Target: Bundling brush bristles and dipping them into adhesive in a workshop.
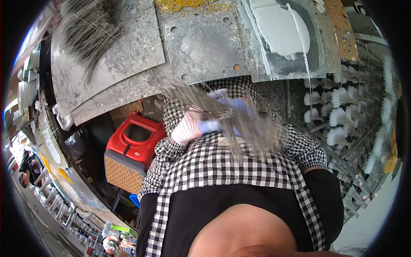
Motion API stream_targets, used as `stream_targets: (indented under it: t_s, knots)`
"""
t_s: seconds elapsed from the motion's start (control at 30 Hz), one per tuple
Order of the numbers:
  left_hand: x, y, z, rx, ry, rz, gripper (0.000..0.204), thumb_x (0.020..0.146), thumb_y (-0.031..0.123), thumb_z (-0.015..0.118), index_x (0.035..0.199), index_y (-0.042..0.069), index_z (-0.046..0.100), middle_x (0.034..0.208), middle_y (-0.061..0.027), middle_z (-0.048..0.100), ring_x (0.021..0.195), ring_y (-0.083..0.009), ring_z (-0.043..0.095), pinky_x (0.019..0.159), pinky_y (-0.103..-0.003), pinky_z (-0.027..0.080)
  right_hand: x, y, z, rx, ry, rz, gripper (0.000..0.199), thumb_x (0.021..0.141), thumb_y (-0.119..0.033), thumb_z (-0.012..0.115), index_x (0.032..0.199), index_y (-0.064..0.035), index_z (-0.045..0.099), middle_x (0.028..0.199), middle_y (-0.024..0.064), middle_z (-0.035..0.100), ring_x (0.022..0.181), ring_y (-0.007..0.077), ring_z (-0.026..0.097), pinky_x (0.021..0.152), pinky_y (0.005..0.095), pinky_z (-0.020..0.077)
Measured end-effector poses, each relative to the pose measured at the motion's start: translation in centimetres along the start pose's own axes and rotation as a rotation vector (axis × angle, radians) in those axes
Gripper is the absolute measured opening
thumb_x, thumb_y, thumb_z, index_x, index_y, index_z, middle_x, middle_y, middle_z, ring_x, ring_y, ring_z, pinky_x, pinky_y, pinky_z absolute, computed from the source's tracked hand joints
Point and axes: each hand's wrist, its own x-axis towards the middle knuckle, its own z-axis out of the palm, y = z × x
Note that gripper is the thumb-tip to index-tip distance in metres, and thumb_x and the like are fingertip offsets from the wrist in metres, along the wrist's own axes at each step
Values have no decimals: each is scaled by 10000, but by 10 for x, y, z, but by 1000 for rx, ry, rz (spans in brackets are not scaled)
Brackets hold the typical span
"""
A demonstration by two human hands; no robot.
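A bundle of thin grey wires (pixel 188 95) is in front of my apron, fanned out and partly smeared by motion. My left hand (pixel 190 126), in a pale striped glove with blue fingertips, is closed around its left part. Amid the wires on the right is my right hand (pixel 254 122), in a bluish glove. Blur and wires hide its fingers, so its grip does not show clearly. Some wires hang downward between the hands over the checked apron (pixel 222 171).
A pile of similar wires (pixel 87 32) lies on the worktop's left sheet. Yellow rubber bands (pixel 184 5) sit beyond the metal plate (pixel 203 47). White paste (pixel 280 28) covers a board at right. White-tufted wire bunches (pixel 342 96) fill a rack; a red stool (pixel 137 137) stands left.
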Motion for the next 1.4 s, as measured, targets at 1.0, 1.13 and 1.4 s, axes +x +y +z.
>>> stream_targets:
  t_s: [1.0,1.13,1.4]
  knots:
    - [24,-10,-29,16,31,187,928,811,526,775,1444,-30,384,1230,-177,625,1013,-271,659,864,-416,555,-6,10,-5,1160,-505,949,187,840,-127,780,964,-27,681,828,54,683,534,52,566,468,194,451]
    - [37,67,13,-219,-314,266,902,708,188,885,1443,-16,404,995,-111,699,892,-205,686,827,-327,549,3,29,11,1084,-616,500,424,821,-211,813,1160,-15,651,1062,98,693,1032,193,645,921,349,533]
    - [40,148,56,714,10,750,311,700,13,822,947,45,635,838,-55,696,734,-137,690,704,-274,558,57,50,-82,51,89,136,950,653,-389,917,1410,-35,464,1351,174,555,1294,305,522,1111,423,432]
